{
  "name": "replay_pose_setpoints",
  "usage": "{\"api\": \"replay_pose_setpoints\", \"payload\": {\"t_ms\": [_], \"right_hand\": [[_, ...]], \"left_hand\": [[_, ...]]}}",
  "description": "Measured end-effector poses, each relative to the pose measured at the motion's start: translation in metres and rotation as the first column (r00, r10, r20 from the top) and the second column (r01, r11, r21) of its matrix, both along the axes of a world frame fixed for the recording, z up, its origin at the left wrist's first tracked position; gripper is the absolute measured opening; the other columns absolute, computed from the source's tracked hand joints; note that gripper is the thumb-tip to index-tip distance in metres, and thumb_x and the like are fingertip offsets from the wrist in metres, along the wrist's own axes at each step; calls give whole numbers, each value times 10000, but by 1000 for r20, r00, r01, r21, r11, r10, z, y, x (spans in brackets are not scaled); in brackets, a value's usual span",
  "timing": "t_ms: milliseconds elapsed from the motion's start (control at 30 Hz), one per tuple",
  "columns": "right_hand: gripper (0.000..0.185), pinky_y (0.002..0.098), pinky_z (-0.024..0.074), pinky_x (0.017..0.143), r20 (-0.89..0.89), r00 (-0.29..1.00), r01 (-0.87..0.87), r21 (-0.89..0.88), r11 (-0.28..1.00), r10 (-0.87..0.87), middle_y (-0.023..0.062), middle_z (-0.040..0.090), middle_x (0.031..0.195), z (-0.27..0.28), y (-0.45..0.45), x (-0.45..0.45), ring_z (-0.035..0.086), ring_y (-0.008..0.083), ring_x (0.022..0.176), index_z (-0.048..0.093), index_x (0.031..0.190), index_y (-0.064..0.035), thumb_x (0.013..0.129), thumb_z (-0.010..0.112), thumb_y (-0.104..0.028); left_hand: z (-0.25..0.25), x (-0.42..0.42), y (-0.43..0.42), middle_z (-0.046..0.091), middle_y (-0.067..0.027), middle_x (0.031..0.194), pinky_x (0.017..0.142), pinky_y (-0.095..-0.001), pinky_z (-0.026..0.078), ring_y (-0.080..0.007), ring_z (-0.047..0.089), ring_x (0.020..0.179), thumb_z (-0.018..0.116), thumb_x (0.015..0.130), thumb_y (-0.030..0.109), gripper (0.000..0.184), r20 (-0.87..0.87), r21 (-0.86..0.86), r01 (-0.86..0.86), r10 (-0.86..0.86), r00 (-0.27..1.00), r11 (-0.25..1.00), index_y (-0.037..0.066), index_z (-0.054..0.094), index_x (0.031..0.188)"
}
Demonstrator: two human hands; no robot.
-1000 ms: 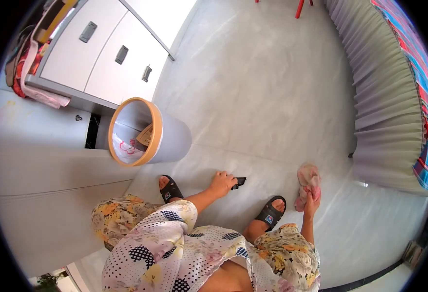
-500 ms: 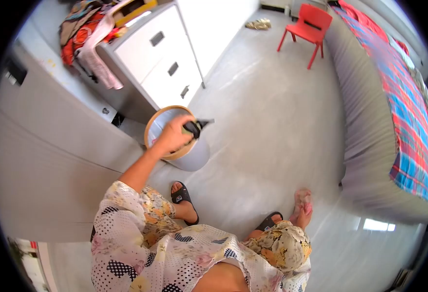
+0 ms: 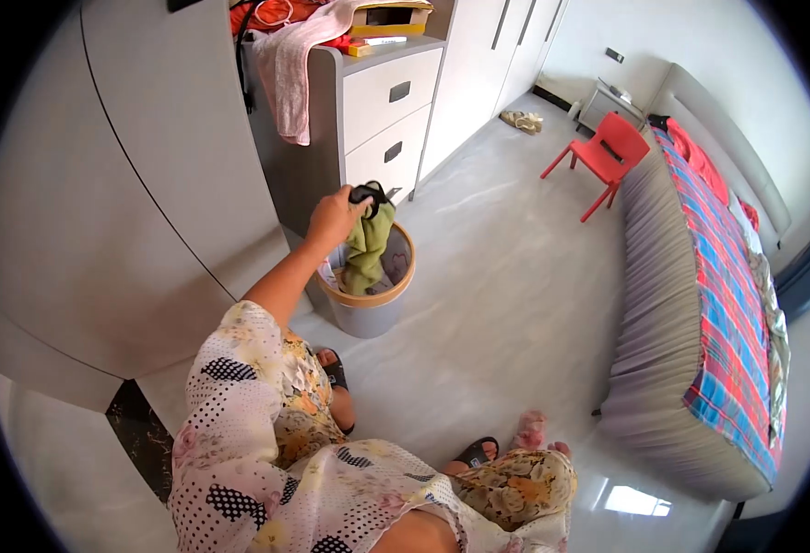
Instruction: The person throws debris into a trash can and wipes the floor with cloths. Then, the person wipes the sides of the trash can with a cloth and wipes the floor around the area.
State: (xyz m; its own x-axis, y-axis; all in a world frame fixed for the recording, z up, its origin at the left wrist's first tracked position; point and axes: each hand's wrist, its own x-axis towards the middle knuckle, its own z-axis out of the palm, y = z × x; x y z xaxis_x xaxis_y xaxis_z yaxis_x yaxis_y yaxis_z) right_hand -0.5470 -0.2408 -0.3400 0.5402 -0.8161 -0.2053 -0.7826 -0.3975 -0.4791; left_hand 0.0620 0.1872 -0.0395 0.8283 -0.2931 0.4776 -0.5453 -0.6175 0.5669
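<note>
Left hand risen | gripping green cloth, which hangs below it over bin | right hand: cannot tell

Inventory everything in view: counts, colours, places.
bed: one, plaid-covered, right
nightstand: one, grey, by bed's head
chair: one, red, beside bed
shoes: two, beige, upper centre
drawer unit: one, grey, upper left
wardrobe: one, whitish, beyond drawer unit
towel: one, pink, draped on drawer unit
box: one, yellow, atop drawer unit
waste bin: one, grey, beside drawer unit
green cloth: one, olive, over waste bin
pink cloth: one, pink, lower centre
sandals: two, black, worn
left grip: one, holding green cloth
right grip: one, barely visible, beside pink cloth
</note>
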Motion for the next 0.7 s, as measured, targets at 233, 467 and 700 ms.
{"api": "replay_pose_setpoints", "payload": {"t_ms": [233, 467, 700], "right_hand": [[306, 386, 527, 772, -6, 963, -263, -219, 939, 269, 187, 695, 915, 119, -65, 94, 680, 311, 854, 669, 1035, -9, 792, 646, -193], [290, 322, 519, 832, 351, 734, -553, -188, 812, 581, 151, 700, 1030, 304, 59, 320, 668, 202, 952, 641, 1121, 0, 899, 632, -187], [480, 339, 547, 827, 762, 366, -735, -114, 669, 533, 144, 668, 1101, 297, 219, 471, 650, 207, 981, 530, 1287, 0, 857, 690, -142]], "left_hand": [[14, -4, 4, 675, -238, 865, 727, -452, 515, -406, 653, 854, 596, 883, 495, 493, -160, -176, -42, 13, 987, 983, 20, 668, 996], [22, -1, -2, 661, -258, 814, 712, -460, 494, -428, 643, 840, 536, 903, 546, 585, -175, -272, -40, -8, 984, 962, -18, 675, 970], [42, -26, 0, 638, -226, 712, 627, -398, 484, -372, 656, 694, 580, 907, 496, 531, -96, -353, 21, -58, 994, 936, -26, 674, 927]]}}
